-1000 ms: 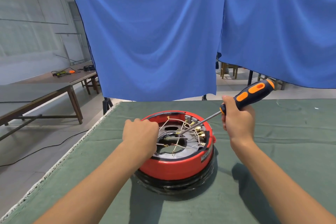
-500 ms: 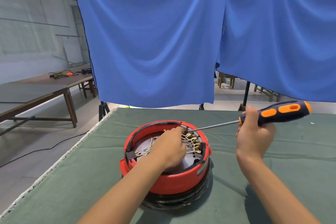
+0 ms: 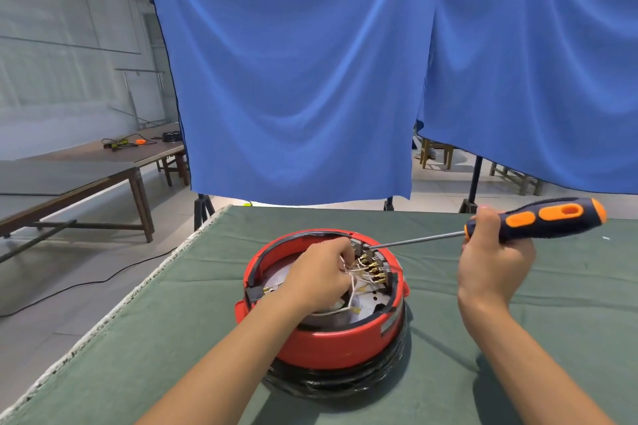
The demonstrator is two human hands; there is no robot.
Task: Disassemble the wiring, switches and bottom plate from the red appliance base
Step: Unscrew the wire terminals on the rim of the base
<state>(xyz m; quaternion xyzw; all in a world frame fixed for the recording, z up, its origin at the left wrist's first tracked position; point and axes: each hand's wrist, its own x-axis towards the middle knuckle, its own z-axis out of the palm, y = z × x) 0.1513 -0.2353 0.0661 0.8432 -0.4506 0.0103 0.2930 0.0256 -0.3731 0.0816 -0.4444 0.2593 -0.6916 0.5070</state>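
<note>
The red appliance base [image 3: 331,343] lies upside down on the green table cloth [image 3: 165,338], its inside facing up. Inside it are a metal bottom plate [image 3: 374,300], white wires [image 3: 355,281] and a row of brass terminals [image 3: 374,269] on the switches. My left hand [image 3: 319,278] reaches into the base and pinches a bundle of the white wires. My right hand [image 3: 493,262] grips a screwdriver [image 3: 549,219] with a dark blue and orange handle; its shaft lies nearly level and its tip sits at the switch block at the far rim.
Blue cloths [image 3: 293,79] hang behind the table. The table's left edge [image 3: 145,290] runs diagonally close to the base. Wooden tables [image 3: 103,162] with tools stand at the far left, and a black cable lies on the floor.
My left hand has shifted from the left rim to the middle and taken hold of the wires. My right hand has moved right and lowered the screwdriver handle to nearly level.
</note>
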